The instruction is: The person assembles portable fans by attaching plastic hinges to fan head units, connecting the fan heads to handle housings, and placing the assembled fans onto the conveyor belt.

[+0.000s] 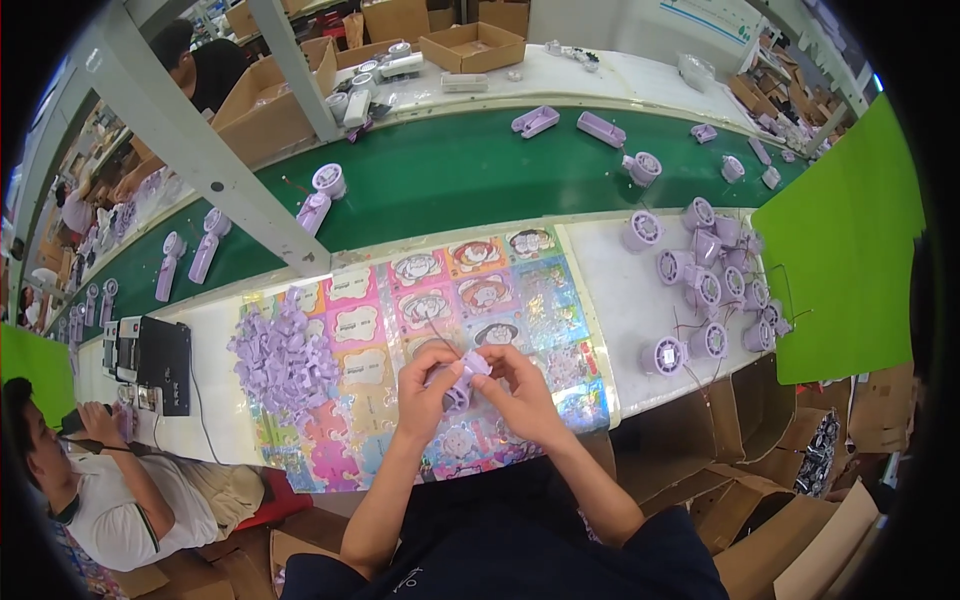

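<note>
Between my two hands, over the near part of a colourful printed sheet (480, 295), is a lilac plastic fan housing (457, 398) with a thin wire rising from it. My left hand (428, 385) grips its left side with bent fingers. On the other side, my right hand (515, 393) has thumb and fingers closed on the upper right of the piece. To the left lies a heap of small lilac plastic parts (285, 355). Several round lilac fan heads (708, 290) with wires are gathered on the white table to the right.
Beyond the sheet runs a green conveyor belt (480, 165) carrying lilac fan parts. A grey metal post (215, 150) slants across the left. A black box (163, 367) stands near a seated co-worker (150, 500). Cardboard boxes (735, 500) fill the lower right.
</note>
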Demonstrator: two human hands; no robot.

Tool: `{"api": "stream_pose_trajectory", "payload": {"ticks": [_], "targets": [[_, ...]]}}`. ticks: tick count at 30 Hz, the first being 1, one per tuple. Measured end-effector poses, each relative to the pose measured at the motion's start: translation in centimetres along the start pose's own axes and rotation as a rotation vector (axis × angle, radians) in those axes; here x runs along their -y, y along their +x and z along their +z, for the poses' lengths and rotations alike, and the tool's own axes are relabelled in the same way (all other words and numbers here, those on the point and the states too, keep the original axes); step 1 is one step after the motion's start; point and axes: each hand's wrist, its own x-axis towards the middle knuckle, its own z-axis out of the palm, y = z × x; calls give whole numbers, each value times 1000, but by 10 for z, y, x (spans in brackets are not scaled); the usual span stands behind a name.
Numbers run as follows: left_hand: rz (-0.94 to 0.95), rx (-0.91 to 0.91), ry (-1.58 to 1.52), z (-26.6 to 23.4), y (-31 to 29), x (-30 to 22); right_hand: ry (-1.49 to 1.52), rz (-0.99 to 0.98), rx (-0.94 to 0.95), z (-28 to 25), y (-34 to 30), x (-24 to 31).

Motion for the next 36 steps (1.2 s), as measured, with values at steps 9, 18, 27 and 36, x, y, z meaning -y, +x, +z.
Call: {"api": "stream_pose_trajectory", "payload": {"ticks": [9, 18, 27, 36], "targets": [[37, 28, -28, 1, 18, -20, 18, -15, 20, -3, 21, 17], [146, -438, 212, -56, 99, -1, -995, -492, -348, -75, 162, -10], [325, -390, 321, -60, 104, 12, -1644, -549, -313, -191, 301, 18], [339, -417, 354, -58, 96, 13, -1829, -23, -420, -266, 398, 39]]}}
